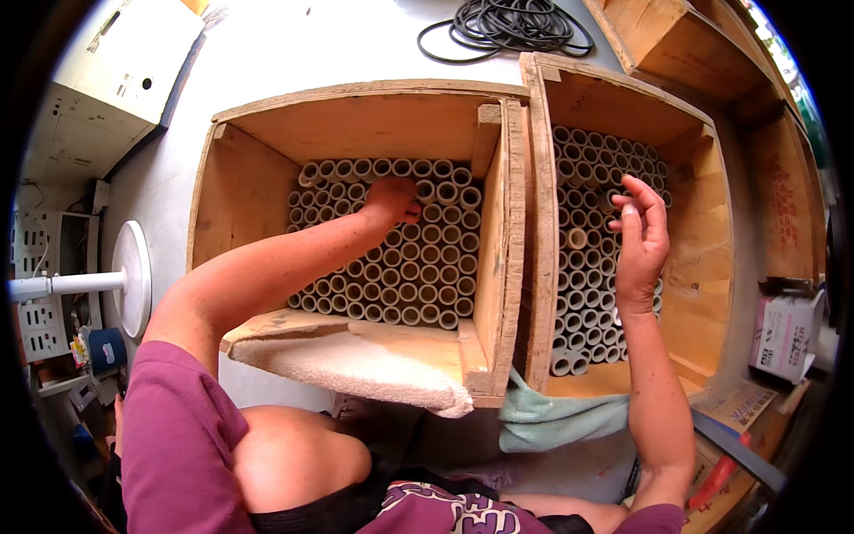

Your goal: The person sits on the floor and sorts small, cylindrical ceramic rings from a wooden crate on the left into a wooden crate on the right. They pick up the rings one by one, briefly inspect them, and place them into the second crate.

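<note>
Two open wooden crates stand side by side before me, the left crate (pixel 373 88) and the right crate (pixel 542 267). Rows of pale tubes (pixel 430 253) stand on end in the left one, round openings facing up. My left hand (pixel 392 200) reaches in over their upper rows with curled fingers. Whether it grips a tube is hidden. Above the right crate's tubes (pixel 574 300) hovers my right hand (pixel 642 230), thumb and fingers apart, with nothing seen in it. A yellowish tube end (pixel 576 238) stands out among the tubes there.
A beige towel (pixel 353 364) drapes the left crate's near edge, and a green cloth (pixel 560 417) the right one's. Coiled black cable (pixel 514 30) lies beyond. More wooden crates (pixel 707 60) stand at far right, above a white carton (pixel 787 334). A round white base (pixel 133 279) is at left.
</note>
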Motion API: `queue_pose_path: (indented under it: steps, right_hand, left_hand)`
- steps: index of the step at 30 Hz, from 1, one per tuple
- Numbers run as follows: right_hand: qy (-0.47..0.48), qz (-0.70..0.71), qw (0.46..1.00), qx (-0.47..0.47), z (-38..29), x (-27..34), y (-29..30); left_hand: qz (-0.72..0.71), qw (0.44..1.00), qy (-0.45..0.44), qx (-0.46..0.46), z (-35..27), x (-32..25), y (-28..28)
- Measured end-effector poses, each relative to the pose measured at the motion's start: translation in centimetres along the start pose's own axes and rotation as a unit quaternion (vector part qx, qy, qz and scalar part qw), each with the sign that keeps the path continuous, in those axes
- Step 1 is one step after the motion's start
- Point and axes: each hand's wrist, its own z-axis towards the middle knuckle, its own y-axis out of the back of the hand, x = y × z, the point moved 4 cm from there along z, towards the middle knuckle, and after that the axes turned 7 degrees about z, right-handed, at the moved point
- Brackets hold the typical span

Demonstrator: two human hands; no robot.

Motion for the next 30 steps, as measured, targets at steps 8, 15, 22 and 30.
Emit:
queue_pose_path:
  steps: [8,15,22,30]
  right_hand:
    - [-0.141,-0.158,0.976,0.049,0.4,-5.5,1.7]
    - [-0.081,-0.367,0.919,0.124,0.8,-8.6,3.7]
    - [-0.095,-0.418,0.887,0.172,0.1,-7.7,2.6]
    - [0.194,-0.285,0.935,0.084,0.6,1.5,-1.4]
  left_hand:
    - [0.047,0.999,-0.003,-0.020,-1.5,0.7,0.7]
    - [0.073,0.997,-0.020,0.010,-2.5,0.5,0.4]
    - [0.079,0.997,-0.023,0.014,-3.7,-0.2,0.6]
    - [0.039,0.993,-0.103,0.040,-7.3,-4.0,2.4]
